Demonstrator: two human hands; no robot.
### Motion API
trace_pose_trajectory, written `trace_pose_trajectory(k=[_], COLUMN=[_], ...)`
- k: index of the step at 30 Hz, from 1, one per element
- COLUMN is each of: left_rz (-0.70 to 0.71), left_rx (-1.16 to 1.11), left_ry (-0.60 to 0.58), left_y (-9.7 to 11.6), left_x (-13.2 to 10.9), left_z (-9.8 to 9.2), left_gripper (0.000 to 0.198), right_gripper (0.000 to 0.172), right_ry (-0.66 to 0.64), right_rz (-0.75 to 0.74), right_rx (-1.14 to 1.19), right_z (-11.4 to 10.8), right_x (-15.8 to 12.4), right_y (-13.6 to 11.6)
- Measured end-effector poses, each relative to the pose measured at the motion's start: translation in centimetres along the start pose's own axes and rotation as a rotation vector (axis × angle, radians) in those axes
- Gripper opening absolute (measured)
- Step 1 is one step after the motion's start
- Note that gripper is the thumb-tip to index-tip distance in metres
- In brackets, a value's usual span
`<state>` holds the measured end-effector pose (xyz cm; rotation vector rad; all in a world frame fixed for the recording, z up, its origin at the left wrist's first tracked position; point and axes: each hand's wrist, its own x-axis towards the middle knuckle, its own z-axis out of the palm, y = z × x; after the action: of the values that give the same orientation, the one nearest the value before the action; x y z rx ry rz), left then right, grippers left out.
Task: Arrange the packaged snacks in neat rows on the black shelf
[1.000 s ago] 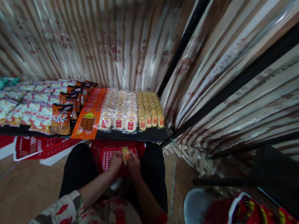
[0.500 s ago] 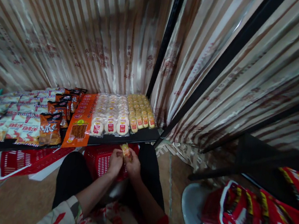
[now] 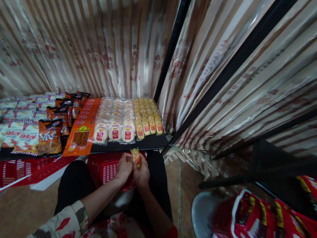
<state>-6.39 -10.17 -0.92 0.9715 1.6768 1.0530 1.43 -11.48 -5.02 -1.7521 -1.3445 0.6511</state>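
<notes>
A small yellow wrapped snack packet (image 3: 136,156) with a red and white label is between my hands, over a red plastic basket (image 3: 109,171). My right hand (image 3: 142,174) is closed around its lower right side. My left hand (image 3: 124,168) is closed too, with its fingertips at the packet's left edge. Just ahead on the black shelf, similar yellow packets (image 3: 147,119) stand in neat rows. Left of them are round white wrapped crackers (image 3: 115,130) with red labels, also in rows.
An orange snack bag (image 3: 82,131), brown-orange bags (image 3: 50,135) and white bags (image 3: 26,137) fill the shelf to the left. Black shelf posts (image 3: 174,42) rise before the striped curtain (image 3: 100,27). At right, red packages (image 3: 278,232) fill a basket on a grey stool (image 3: 200,209).
The packet now sits a little more upright and shows more of its label between my fingers. The view has shifted slightly, so the shelf appears a bit further left.
</notes>
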Motion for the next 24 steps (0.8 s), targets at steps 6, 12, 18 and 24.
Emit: trace_pose_trajectory(k=[6,12,18,24], left_rz=[0.059,0.109,0.153,0.17], left_rx=[0.031,0.058,0.079,0.067], left_ry=[-0.018,-0.032,-0.03,-0.033], left_y=[0.6,1.3,2.0,2.7], left_x=[0.5,1.3,2.0,2.4], left_z=[1.4,2.8,4.0,5.0], left_gripper=[0.018,0.019,0.02,0.025], right_gripper=[0.045,0.043,0.047,0.046], right_ry=[0.028,0.139,0.163,0.167], right_rz=[-0.016,-0.07,-0.059,-0.074], right_rx=[0.025,0.048,0.08,0.036], right_z=[-0.8,-1.4,-1.8,-2.6], right_x=[1.2,2.6,3.6,5.0], right_y=[0.0,0.2,0.7,0.7])
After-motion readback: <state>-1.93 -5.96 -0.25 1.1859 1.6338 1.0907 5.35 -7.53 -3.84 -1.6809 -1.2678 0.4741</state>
